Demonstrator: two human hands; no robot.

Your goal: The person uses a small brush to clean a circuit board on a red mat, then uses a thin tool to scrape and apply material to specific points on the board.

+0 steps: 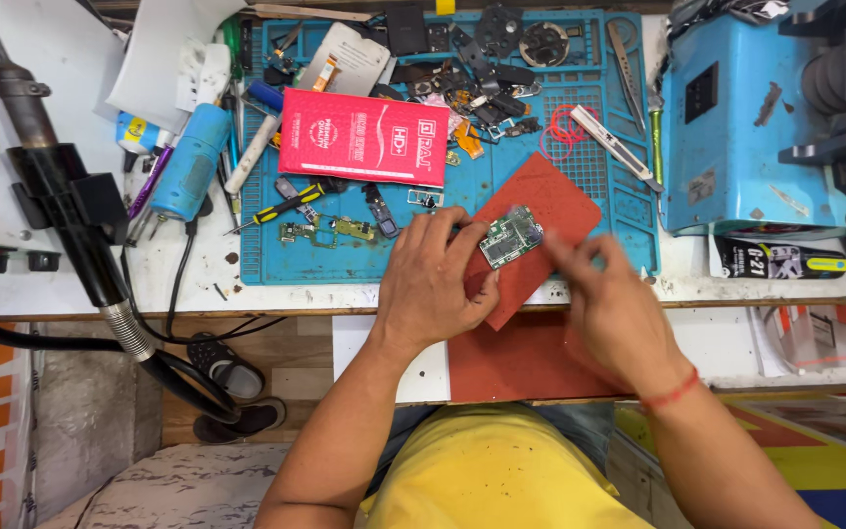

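Green and shiny, a small circuit board (510,236) lies on a red mat (550,211) that hangs a little over the front edge of the tabletop (198,269). The mat looks like it is there to give the board a soft, flat place to rest, close to the person.

The left hand (433,279) rests on the mat, and its fingertips press the near left side of the board. That likely keeps the board from sliding. The right hand (609,304) is just beside the board on the other side. It is blurry, with its fingers bent together, so I cannot tell if it pinches something small.

Behind the mat is a blue work mat (580,108) full of little phone parts, with a pink box (364,137), a yellow screwdriver (281,206) and tweezers (627,64) all within easy reach. A blue machine (727,127) stands at the right.
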